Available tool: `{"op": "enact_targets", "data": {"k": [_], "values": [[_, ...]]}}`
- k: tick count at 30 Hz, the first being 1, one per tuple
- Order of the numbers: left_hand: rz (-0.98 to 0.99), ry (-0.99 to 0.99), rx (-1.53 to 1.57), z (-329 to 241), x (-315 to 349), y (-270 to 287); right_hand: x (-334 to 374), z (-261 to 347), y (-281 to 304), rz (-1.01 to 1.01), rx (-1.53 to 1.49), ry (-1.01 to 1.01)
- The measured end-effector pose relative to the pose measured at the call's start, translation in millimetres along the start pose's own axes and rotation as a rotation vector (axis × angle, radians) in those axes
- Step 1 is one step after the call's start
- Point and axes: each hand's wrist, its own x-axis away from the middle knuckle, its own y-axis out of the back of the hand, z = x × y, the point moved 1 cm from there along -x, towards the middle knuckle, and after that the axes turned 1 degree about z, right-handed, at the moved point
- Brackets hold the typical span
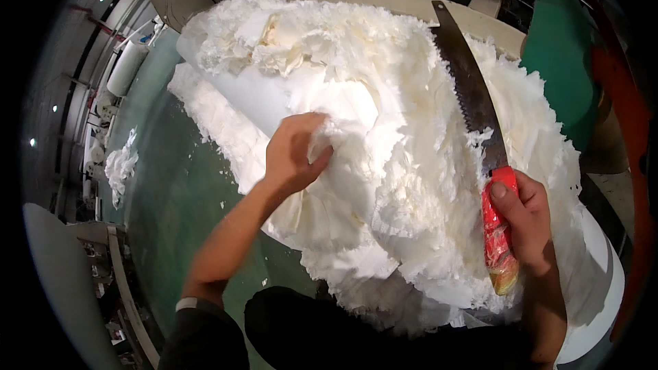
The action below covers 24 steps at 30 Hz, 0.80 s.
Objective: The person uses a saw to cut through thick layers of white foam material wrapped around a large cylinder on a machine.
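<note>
A big mass of torn, layered white paper [411, 185], with ragged, fluffy edges, fills the middle of the head view. My left hand [295, 154] reaches into its left side, the fingers curled on a loose fold of paper with the thumb on the near side. The fingertips are partly hidden by the white layers. In my right hand [528, 216] is a handsaw [473, 82], gripped by its red, tape-wrapped handle. Its long dark blade points away from me and lies over the paper, teeth facing left. Paper shreds cling to the blade near the handle.
Green floor [178, 164] with small paper scraps lies to the left, along with a crumpled white heap [122, 168]. Behind the paper runs a beige curved edge [384, 0]. A green sheet [562, 55] and an orange-red part [624, 96] stand at right. White rolls [128, 68] appear far left.
</note>
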Motion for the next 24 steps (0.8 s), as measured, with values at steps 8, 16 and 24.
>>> {"op": "enact_targets", "data": {"k": [8,16,24], "values": [[0.722,-0.522,-0.111,3,-93,-2,0,4,-8,-0.05,0.066,-0.052],[0.606,-0.717,-0.186,16,-88,-10,-1,-14,-1,-0.011,0.088,0.076],[0.574,-0.669,-0.142,15,-85,6,-3,-11,-4,0.002,0.163,0.106]]}}
